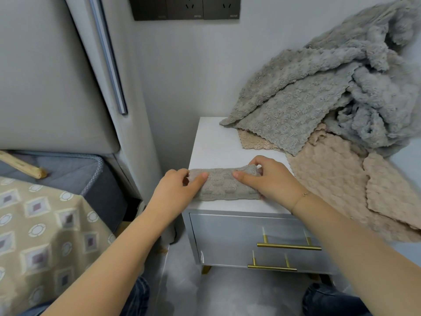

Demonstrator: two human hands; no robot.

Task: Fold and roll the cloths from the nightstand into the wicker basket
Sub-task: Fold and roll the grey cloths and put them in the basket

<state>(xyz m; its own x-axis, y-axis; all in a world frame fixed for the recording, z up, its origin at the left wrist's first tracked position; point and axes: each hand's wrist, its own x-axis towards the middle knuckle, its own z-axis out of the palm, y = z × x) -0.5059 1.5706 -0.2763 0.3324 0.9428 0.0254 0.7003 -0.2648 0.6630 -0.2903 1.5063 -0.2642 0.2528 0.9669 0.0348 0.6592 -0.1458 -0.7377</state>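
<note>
Rolling the folded grey-beige cloth at the front edge of the nightstand, we hold it at both ends. The left hand curls round the cloth's left end, thumb lying over the top and fingers tucked behind; the right hand does the same at the right end, thumb pressed on the near face and fingertips pinching the far fold. The cloth lies as a short, thick band — partly rolled, we judge, with its scalloped edge nearest us.

To do this step well, we should keep both thumbs level so the roll advances evenly and does not cone toward one end. Pressure ought to be firm: the plush, bumpy pile looks springy and will likely loosen if released early. The roll sits close to the front lip, so pushing away from us, not toward us, guards against it slipping off.

Farther back, the flat beige cloths spread over the right side of the top and hang past its front edge, and behind them the grey cloths heap against the wall — all still unfolded. The wicker basket is not in view.
</note>
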